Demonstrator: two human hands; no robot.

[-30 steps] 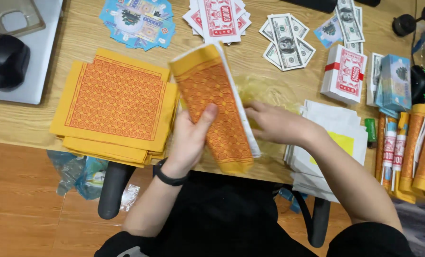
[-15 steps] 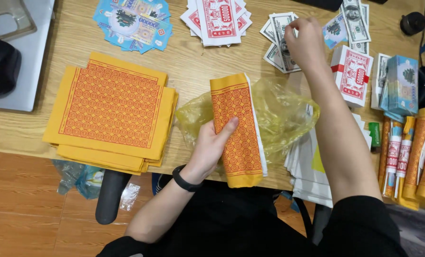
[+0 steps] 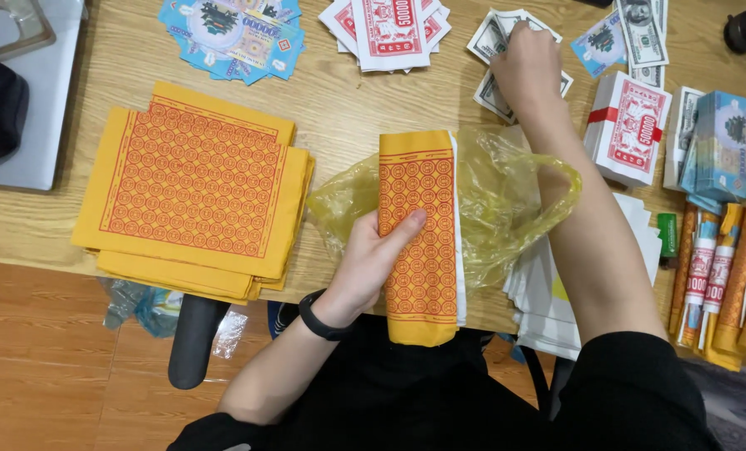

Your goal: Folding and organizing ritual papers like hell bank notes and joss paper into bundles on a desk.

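Left hand grips folded bundle; right hand rests on banknotes.

The left hand (image 3: 371,255) clamps the folded orange-and-yellow paper bundle (image 3: 419,242) at the near tabletop (image 3: 348,108) edge, over a yellow plastic bag (image 3: 506,205). A flat orange paper stack (image 3: 193,188) lies left. Farther, the right hand (image 3: 527,71), fingers curled, presses on the grey banknote pile (image 3: 494,46).

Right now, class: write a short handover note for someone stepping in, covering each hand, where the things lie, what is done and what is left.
Left hand: grips the folded orange sheets, lying on the yellow bag at the table's near edge.
Right hand: stretched to the far side, on the grey notes.
Done: sheets folded into a bundle; open orange stack sits to the left.
Left: bundle is not in the bag; notes not lifted.
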